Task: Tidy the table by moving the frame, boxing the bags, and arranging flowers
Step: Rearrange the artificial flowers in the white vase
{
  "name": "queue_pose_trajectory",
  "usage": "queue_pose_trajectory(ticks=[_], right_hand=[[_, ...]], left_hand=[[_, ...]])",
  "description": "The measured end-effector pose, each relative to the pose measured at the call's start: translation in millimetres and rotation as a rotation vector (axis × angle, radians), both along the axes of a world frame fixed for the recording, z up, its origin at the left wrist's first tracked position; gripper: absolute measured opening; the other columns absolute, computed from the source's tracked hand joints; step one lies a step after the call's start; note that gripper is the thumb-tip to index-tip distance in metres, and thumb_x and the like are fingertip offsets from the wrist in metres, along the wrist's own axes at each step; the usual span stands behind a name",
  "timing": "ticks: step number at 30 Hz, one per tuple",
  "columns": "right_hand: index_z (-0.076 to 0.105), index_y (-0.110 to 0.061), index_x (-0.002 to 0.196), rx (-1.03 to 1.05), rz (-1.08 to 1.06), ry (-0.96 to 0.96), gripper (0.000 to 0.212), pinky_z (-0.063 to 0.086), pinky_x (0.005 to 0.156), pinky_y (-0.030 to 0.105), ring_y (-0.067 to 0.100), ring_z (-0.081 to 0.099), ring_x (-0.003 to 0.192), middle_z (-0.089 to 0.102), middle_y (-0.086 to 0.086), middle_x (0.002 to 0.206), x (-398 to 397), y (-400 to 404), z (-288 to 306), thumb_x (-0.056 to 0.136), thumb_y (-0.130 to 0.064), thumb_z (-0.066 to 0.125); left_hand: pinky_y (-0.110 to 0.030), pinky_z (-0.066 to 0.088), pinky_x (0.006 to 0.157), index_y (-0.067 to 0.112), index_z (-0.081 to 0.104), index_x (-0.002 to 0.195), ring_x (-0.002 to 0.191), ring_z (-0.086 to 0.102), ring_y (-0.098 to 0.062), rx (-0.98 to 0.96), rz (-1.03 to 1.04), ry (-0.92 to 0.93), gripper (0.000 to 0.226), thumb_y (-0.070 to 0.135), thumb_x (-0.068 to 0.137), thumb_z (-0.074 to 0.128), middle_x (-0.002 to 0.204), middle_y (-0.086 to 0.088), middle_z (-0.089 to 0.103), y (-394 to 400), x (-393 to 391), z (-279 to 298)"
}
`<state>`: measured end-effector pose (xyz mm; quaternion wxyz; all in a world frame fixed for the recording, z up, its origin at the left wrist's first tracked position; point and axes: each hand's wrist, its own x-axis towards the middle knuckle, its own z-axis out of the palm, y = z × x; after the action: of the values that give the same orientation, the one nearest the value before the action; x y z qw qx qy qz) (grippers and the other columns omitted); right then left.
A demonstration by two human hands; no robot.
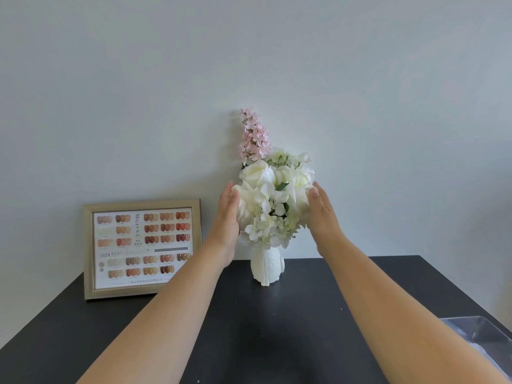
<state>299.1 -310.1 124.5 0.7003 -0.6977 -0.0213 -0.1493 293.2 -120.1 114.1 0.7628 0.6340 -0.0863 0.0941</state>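
Observation:
A white vase (267, 266) stands near the back edge of the black table (249, 328), close to the wall. It holds a bunch of white flowers (274, 200), and a tall pink flower spike (254, 135) rises behind them. My left hand (227, 217) lies flat against the left side of the white flowers. My right hand (322, 214) rests against their right side. Both hands have straight fingers and cup the bunch without closing on it. A gold frame (142, 249) with a nail colour chart leans upright against the wall at the back left.
A clear plastic box (482, 339) sits at the table's right edge, partly hidden by my right forearm, its contents blurred. A plain pale wall runs right behind the table.

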Motion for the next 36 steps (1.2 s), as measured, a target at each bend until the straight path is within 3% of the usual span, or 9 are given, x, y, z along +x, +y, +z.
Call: queue_pose_trajectory(ticks=[6,8,14,18,21,25,29,33,36], right_hand=[[0.028,-0.049,0.144,0.051,0.016,0.030,0.050,0.035,0.105,0.042,0.020,0.044,0.129,0.040,-0.011,0.147,-5.1,-8.6,-9.6,0.095,-0.056,0.035],[0.029,-0.052,0.141,0.028,0.077,0.049,0.049,0.043,0.097,0.045,0.019,0.051,0.122,0.045,-0.011,0.141,-7.6,-4.1,-9.8,0.092,-0.059,0.037],[0.037,-0.050,0.136,0.060,0.091,0.030,0.042,0.055,0.077,0.038,0.020,0.066,0.100,0.058,-0.004,0.127,-2.8,-2.6,-3.9,0.094,-0.054,0.037],[0.032,-0.045,0.143,0.034,0.009,0.077,0.050,0.042,0.098,0.043,0.019,0.056,0.113,0.049,-0.008,0.136,3.3,-17.3,2.7,0.094,-0.051,0.040],[0.037,-0.047,0.139,-0.013,-0.085,0.026,0.047,0.033,0.090,0.036,0.012,0.044,0.112,0.043,-0.017,0.126,2.5,-24.0,13.3,0.092,-0.047,0.042],[0.055,-0.038,0.125,-0.383,-0.237,-0.188,0.037,0.041,0.096,0.037,0.018,0.046,0.121,0.053,-0.009,0.127,8.7,-23.9,47.2,0.089,-0.032,0.051],[0.066,-0.032,0.113,-0.843,-0.066,-0.428,0.032,0.042,0.085,0.029,0.017,0.052,0.110,0.066,-0.012,0.105,23.6,-1.8,95.2,0.085,-0.018,0.060],[0.061,-0.039,0.120,-1.269,0.169,-0.284,0.047,0.044,0.091,0.030,0.018,0.052,0.112,0.060,-0.005,0.119,41.8,23.4,119.9,0.077,-0.026,0.074],[0.060,-0.040,0.120,-1.320,0.215,-0.223,0.053,0.049,0.090,0.038,0.021,0.056,0.106,0.057,0.001,0.119,50.0,33.4,120.2,0.072,-0.029,0.081]], left_hand=[[-0.057,0.032,0.112,0.051,0.020,0.149,0.138,0.040,-0.024,-0.147,0.090,0.088,0.057,0.056,0.098,0.044,0.156,0.008,0.034,15.8,4.7,-5.0],[-0.052,0.042,0.106,0.045,0.021,0.151,0.128,0.053,-0.025,-0.226,0.056,0.129,0.061,0.048,0.098,0.050,0.150,0.003,0.045,15.2,8.4,-4.1],[-0.039,0.056,0.084,0.018,0.059,0.130,0.108,0.068,-0.024,-0.203,-0.017,0.148,0.037,0.036,0.098,0.057,0.125,-0.010,0.068,5.7,7.2,-6.3],[-0.035,0.057,0.071,0.023,0.056,0.129,0.101,0.069,-0.023,-0.204,-0.002,0.132,0.038,0.032,0.093,0.065,0.120,-0.008,0.068,8.5,3.5,-6.6],[-0.043,0.054,0.082,0.030,0.048,0.135,0.102,0.066,-0.025,-0.212,0.078,0.133,0.046,0.036,0.092,0.064,0.121,-0.003,0.064,17.8,8.3,-0.9],[-0.043,0.045,0.097,0.032,0.048,0.134,0.120,0.052,-0.022,0.006,0.223,0.112,0.043,0.042,0.093,0.057,0.134,0.001,0.053,24.8,19.0,12.8],[-0.023,0.044,0.074,0.036,0.058,0.118,0.108,0.060,-0.008,0.160,0.220,-0.003,0.029,0.044,0.091,0.056,0.120,0.011,0.061,15.6,8.2,19.3],[-0.016,0.050,0.068,0.047,0.064,0.097,0.090,0.064,0.000,0.268,0.185,-0.214,0.019,0.050,0.084,0.051,0.101,0.023,0.065,-1.4,-11.2,13.8],[-0.023,0.052,0.083,0.043,0.062,0.112,0.100,0.061,-0.002,0.355,0.190,-0.330,0.024,0.047,0.092,0.049,0.109,0.018,0.063,-4.3,-15.9,6.3]])
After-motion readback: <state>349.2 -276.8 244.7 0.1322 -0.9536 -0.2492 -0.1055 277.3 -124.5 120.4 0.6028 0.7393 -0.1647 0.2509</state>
